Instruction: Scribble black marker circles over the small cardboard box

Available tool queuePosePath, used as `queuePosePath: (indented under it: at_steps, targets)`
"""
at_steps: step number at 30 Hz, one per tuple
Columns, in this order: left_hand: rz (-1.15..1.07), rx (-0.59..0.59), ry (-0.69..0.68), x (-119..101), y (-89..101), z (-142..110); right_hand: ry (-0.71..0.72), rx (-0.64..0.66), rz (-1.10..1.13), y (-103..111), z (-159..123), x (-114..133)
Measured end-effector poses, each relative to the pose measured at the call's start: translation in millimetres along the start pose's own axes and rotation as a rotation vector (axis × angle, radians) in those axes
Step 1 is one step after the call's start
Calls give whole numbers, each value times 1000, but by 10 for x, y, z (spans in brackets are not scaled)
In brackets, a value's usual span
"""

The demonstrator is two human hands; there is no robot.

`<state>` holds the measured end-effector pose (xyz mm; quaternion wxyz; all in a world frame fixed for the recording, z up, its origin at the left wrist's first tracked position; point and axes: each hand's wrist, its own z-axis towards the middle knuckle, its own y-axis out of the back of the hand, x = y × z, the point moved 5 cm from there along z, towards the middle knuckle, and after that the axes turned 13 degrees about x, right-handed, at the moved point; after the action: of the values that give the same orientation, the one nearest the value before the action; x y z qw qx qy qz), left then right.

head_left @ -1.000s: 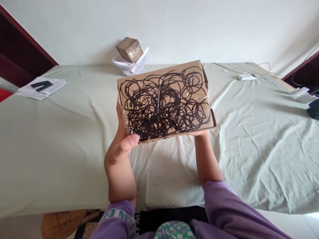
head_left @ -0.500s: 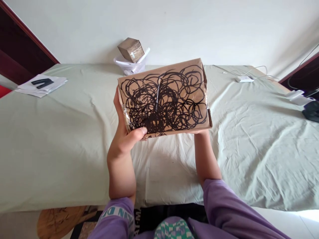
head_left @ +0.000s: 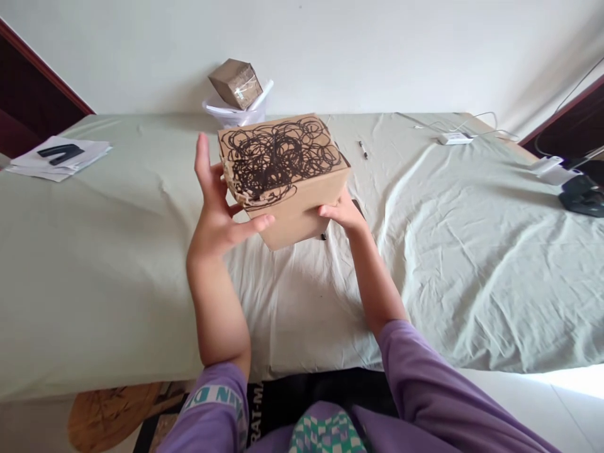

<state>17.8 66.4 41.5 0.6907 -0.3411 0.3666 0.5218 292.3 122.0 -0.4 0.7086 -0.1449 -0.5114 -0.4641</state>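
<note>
A brown cardboard box [head_left: 297, 211] is held up above the cloth, its top face covered in black looping scribbles and its plain front tilted toward me. My left hand [head_left: 214, 214] grips the box's left end, thumb along the front and index finger raised off it. My right hand [head_left: 343, 211] holds the lower right side, thumb on the front face and the other fingers hidden behind or beneath. Close under the box a small black tip [head_left: 323, 236] shows, its kind unclear. A black-and-white pen [head_left: 363, 150] lies on the cloth behind it.
A pale green cloth [head_left: 117, 264] covers the table. Toward the wall stands a clear plastic tub [head_left: 236, 116] with white rolls and a smaller cardboard box [head_left: 236, 83]. A black stapler [head_left: 60, 153] rests on papers [head_left: 28, 162] at left; a white power strip [head_left: 454, 138] lies right.
The box has tipped so its scribbled face turns upward and its plain side faces me. It has shifted left, uncovering a pen. My left index finger has lifted away.
</note>
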Motion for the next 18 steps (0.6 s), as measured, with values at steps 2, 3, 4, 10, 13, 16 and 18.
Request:
queuePosePath:
  at_steps: [2, 3, 4, 10, 13, 16, 18]
  targets:
    - [49, 14, 76, 183, 158, 69, 19, 46, -1, 50, -2, -65]
    - [87, 25, 98, 236, 221, 83, -35, 46, -25, 90, -9, -125]
    - [143, 34, 107, 254, 269, 80, -149, 39, -87, 130, -20, -212]
    - [779, 164, 19, -116, 154, -171, -971, 21, -663, 145, -220, -783]
    - [897, 163, -2, -243, 70, -231, -1047, 40, -754, -28, -242, -933]
    - [898, 177, -39, -255, 27, -200, -1052, 60, -791, -127, -222, -997]
    - [883, 191, -78, -252, 10, -171, -1046, 70, -788, -123, -203, -1005]
